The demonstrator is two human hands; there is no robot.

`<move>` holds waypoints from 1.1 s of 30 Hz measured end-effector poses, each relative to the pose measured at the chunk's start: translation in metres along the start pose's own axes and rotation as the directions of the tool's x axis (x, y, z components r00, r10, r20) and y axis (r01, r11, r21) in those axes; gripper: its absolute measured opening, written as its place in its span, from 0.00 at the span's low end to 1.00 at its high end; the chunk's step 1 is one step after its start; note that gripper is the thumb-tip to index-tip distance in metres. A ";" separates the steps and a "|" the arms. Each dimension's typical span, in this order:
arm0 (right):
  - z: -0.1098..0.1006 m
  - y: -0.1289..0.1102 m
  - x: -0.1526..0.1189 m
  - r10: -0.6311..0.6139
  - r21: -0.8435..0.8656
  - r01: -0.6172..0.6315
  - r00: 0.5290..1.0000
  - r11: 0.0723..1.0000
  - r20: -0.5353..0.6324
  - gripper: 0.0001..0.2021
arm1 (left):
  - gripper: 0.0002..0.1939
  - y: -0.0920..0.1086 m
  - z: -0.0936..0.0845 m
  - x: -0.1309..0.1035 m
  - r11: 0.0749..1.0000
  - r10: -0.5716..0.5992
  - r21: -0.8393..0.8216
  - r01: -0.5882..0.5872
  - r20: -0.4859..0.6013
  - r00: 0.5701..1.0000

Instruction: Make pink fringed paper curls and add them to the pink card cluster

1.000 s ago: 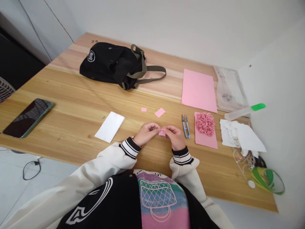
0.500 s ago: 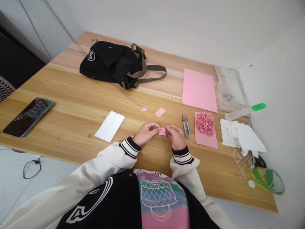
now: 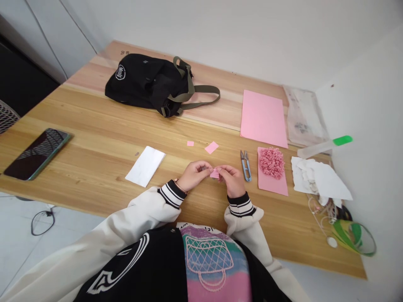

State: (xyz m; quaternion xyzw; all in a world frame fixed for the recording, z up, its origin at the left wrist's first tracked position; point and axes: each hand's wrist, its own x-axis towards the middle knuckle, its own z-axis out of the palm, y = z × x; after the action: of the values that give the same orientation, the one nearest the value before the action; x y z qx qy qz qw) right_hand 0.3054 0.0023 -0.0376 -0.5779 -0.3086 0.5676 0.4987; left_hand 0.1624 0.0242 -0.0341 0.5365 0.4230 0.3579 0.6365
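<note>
Between my two hands is a small piece of pink paper (image 3: pixel 214 173) with thin slits along one side. My left hand (image 3: pixel 195 174) pinches its left edge between thumb and fingers. On the other side my right hand (image 3: pixel 232 179) is closed at the slit edge, thumb and finger together. Just beyond the hands lie a small pink paper rectangle (image 3: pixel 211 147) and a smaller pink piece (image 3: pixel 190 143). Blue thread snips (image 3: pixel 246 166) rest to the right of my right hand. Further right, a heap of curled pink paper bits (image 3: pixel 272 162) sits on a pink sheet (image 3: pixel 273 187).
A folded white paper (image 3: pixel 145 166) and a phone (image 3: pixel 37 154) lie to the left. Toward the wall are a black bag (image 3: pixel 147 84), a large pink sheet (image 3: pixel 263 118) and a clear plastic bag (image 3: pixel 305 115). At right are a green-capped glue tube (image 3: pixel 324 147), torn white paper (image 3: pixel 330 181) and a green-rimmed tape roll (image 3: pixel 354 238).
The fingers of my right hand have shifted slightly at the slit edge of the pink paper. Everything else on the table stays where it was.
</note>
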 end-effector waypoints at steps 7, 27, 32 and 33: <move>0.001 -0.003 -0.002 -0.005 -0.002 0.005 1.000 1.000 -0.007 0.05 | 0.09 0.002 0.001 0.000 1.000 -0.005 0.000 0.005 0.000 1.000; 0.002 -0.008 -0.004 0.022 0.019 -0.022 1.000 1.000 0.011 0.03 | 0.09 0.003 0.001 -0.001 1.000 -0.003 -0.002 0.003 -0.005 1.000; 0.002 -0.007 -0.004 0.018 0.003 -0.018 1.000 1.000 0.011 0.03 | 0.09 0.003 0.000 0.000 1.000 -0.011 0.002 0.011 -0.006 1.000; 0.002 -0.007 -0.004 0.018 0.003 -0.018 1.000 1.000 0.011 0.03 | 0.09 0.003 0.000 0.000 1.000 -0.011 0.000 0.011 -0.006 1.000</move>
State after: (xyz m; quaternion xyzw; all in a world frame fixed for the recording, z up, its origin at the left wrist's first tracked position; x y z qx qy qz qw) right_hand 0.3043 0.0011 -0.0290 -0.5768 -0.3052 0.5757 0.4926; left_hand 0.1626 0.0242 -0.0310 0.5331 0.4279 0.3561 0.6371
